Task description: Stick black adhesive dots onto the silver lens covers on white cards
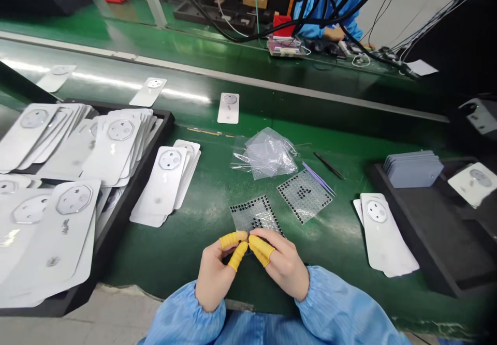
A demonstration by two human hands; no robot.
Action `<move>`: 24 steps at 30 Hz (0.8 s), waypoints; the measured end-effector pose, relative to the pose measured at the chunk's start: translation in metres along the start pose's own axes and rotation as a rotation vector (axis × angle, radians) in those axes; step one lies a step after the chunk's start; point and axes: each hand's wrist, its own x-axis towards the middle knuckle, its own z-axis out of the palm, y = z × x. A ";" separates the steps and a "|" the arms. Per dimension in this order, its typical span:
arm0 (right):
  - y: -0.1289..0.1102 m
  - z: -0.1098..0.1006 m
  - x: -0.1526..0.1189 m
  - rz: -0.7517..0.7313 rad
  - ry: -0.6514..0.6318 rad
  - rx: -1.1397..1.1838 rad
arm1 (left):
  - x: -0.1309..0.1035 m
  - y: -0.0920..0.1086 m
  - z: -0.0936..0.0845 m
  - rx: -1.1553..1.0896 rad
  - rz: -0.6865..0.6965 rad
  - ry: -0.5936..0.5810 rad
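Note:
My left hand and my right hand meet fingertip to fingertip near the table's front edge, with yellow finger cots on thumbs and fingers. Both are closed in a pinch around a tiny dark piece whose kind I cannot make out. Just beyond them lies a clear sheet of small black dots, its near part hidden by my fingers. A second dotted sheet lies to the right, with purple tweezers across its edge and dark tweezers behind it.
Clear plastic bags lie behind the sheets. White panels are stacked at left beside a full black tray; more panels lie by the right tray. Single panels rest at the back. A person in blue sits opposite.

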 end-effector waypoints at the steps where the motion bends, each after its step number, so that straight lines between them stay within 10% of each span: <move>1: 0.001 0.001 0.001 0.000 -0.004 0.002 | 0.000 -0.001 0.000 0.053 0.034 0.007; 17: 0.013 0.011 0.012 0.336 0.058 0.299 | 0.004 0.000 -0.008 0.276 0.077 -0.122; 22: 0.010 0.005 0.009 0.290 0.125 0.269 | 0.036 0.049 -0.058 0.651 -0.014 -0.316; 24: 0.007 0.003 0.005 0.237 0.134 0.233 | 0.080 0.081 -0.062 0.856 0.017 -0.216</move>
